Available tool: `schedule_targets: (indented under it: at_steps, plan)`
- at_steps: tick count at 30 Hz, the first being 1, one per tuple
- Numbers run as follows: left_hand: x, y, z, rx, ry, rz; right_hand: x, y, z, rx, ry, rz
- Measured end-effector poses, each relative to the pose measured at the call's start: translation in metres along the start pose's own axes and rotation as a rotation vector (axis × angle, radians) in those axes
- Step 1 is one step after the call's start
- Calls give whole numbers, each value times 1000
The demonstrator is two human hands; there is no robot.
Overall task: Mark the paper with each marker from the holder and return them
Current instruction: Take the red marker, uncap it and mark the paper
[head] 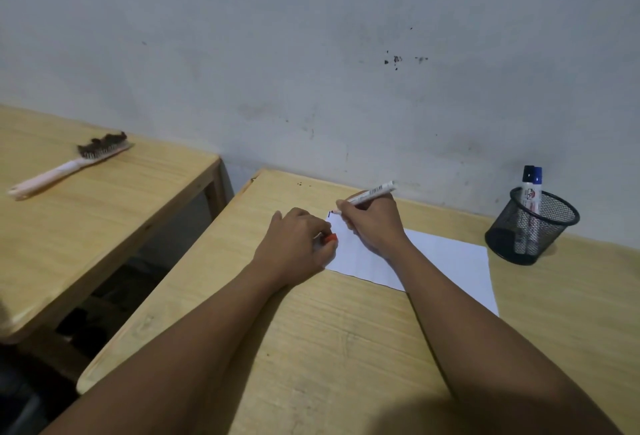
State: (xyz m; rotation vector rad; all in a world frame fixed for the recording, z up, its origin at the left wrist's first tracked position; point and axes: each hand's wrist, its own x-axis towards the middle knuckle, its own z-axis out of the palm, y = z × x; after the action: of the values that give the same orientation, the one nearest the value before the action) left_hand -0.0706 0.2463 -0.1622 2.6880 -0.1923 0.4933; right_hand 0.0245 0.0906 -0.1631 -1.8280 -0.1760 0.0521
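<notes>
A white sheet of paper (pixel 446 261) lies on the wooden desk (pixel 311 348). My right hand (pixel 372 223) grips a white marker (pixel 372 192) with its tip down at the paper's far left corner, beside a short dark mark. My left hand (pixel 294 244) rests on the paper's left edge, curled around an orange-red marker cap (pixel 331 238). A black mesh holder (pixel 531 227) stands at the desk's back right with two markers (pixel 531 185) in it, one black-capped and one blue-capped.
A second wooden table (pixel 86 213) stands to the left across a gap, with a pink-handled brush (pixel 69 164) on it. A grey stained wall (pixel 311 54) runs directly behind both tables.
</notes>
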Motion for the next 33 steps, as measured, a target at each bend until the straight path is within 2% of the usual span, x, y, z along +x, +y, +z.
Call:
schedule_targets:
  at_steps: [10, 22, 28, 33]
  plan:
    - [0, -1, 1, -4, -4, -6, 2, 2, 1, -45, -11, 2]
    - [1, -2, 1, -13, -6, -9, 1, 1, -3, 15, -88, 18]
    - [2, 0, -1, -27, -16, -21, -8, -24, -20, 312, 10, 1]
    - [1, 4, -8, -58, -69, -49, -22, -67, -54, 330, 51, -96]
